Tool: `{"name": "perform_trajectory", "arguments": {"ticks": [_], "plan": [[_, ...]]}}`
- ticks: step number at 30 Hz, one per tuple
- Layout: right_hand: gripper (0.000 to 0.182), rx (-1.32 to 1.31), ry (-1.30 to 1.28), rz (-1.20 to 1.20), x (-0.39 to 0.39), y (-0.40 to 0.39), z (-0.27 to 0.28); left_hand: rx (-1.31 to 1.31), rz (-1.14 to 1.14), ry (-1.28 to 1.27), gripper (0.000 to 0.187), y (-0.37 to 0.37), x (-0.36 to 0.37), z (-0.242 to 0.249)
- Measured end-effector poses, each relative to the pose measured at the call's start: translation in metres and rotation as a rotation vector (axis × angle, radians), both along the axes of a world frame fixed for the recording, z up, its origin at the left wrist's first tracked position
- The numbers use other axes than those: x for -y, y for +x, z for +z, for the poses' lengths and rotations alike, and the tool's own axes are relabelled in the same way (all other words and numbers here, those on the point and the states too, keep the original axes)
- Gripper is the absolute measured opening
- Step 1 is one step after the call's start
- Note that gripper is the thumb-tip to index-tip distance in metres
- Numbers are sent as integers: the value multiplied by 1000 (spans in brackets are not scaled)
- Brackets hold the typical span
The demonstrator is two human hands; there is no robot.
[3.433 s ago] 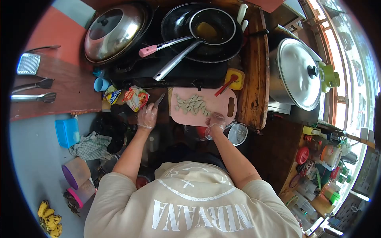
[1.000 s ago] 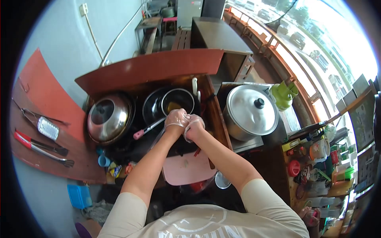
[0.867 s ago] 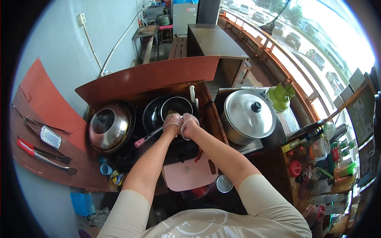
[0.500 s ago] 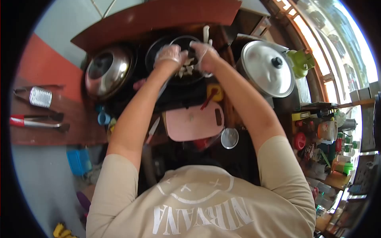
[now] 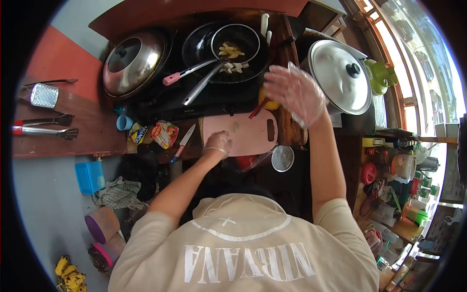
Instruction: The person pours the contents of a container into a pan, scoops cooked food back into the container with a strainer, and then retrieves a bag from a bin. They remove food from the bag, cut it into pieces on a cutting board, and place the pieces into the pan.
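My left hand [image 5: 219,143], in a clear plastic glove, is over the left side of the pink cutting board [image 5: 253,138]. Its fingers are loosely bent, and I see nothing in them. A small pale piece [image 5: 235,127] lies on the board just beyond them. My right hand [image 5: 296,93], also gloved, is raised between the pans and the big lidded pot, open with fingers spread and empty. A small frying pan [image 5: 236,30] with yellowish pieces [image 5: 230,49] rests over a larger dark pan [image 5: 194,47]. Pale pieces [image 5: 234,67] lie in the larger pan.
A domed lid [image 5: 146,73] covers a pan at the left; a lidded pot [image 5: 339,77] stands at the right. A knife [image 5: 184,142] and food packets [image 5: 164,133] lie left of the board. A clear round lid [image 5: 282,158] is below its right corner.
Both hands have left the pans. My left hand came down to the board, and my right hand moved right and down, its fingers now spread. The pan handles are now uncovered.
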State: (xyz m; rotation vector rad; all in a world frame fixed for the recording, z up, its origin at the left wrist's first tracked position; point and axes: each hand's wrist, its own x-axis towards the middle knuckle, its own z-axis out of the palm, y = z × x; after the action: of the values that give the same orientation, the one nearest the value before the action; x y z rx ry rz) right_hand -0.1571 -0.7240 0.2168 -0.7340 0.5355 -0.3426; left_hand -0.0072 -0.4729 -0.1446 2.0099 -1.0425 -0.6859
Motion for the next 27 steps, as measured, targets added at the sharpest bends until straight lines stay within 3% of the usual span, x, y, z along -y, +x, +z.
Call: {"name": "perform_trajectory", "arguments": {"ticks": [1,3,7,10,13,15,18,24,27], "plan": [[52,0,-8,-5,-9,-8,-4,0,-5,-8,20,-4,15,24],[53,83,166,-4,-28,-24,-15,360,-138,292,29,-21,52,108],[51,0,223,-23,-62,-51,-40,324,-118,393,29,-22,89,63],[52,-79,224,-50,-79,-74,-57,379,-152,381,24,-14,81,72],[54,-132,284,-81,-86,-91,-60,319,-249,321,20,-15,63,152],[51,-176,274,-97,-96,-100,-58,325,-153,-200,17,-18,48,210],[49,-213,322,-121,-104,-106,-64,473,-89,-343,16,3,65,291],[46,-203,333,-71,-131,-83,-70,814,33,-264,25,55,133,320],[45,-215,324,-9,-142,-68,-65,750,24,-265,32,52,119,351]]}}
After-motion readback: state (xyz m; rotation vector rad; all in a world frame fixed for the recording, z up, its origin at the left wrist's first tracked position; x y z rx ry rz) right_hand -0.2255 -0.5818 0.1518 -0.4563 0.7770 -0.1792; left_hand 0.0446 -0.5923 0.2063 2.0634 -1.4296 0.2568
